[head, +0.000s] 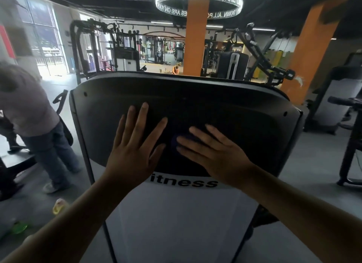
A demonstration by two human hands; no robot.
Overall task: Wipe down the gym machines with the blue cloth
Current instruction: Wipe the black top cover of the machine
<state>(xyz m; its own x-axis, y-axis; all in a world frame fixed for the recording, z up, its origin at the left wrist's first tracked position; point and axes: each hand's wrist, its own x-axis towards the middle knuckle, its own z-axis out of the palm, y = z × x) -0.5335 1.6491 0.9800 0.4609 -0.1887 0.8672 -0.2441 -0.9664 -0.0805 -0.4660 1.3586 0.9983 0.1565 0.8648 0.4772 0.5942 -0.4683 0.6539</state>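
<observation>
While the left hand [135,145] is laid flat and empty on the black panel [235,110], the blue cloth [175,144] is pressed under the straight fingers of the right hand [211,151]. It is seen near the panel's lower edge.

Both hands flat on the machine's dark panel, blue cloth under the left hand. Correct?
Wrong hand. The head view shows the blue cloth under the right hand; the left hand lies bare on the dark panel. Both hands are flat, as stated.
</observation>
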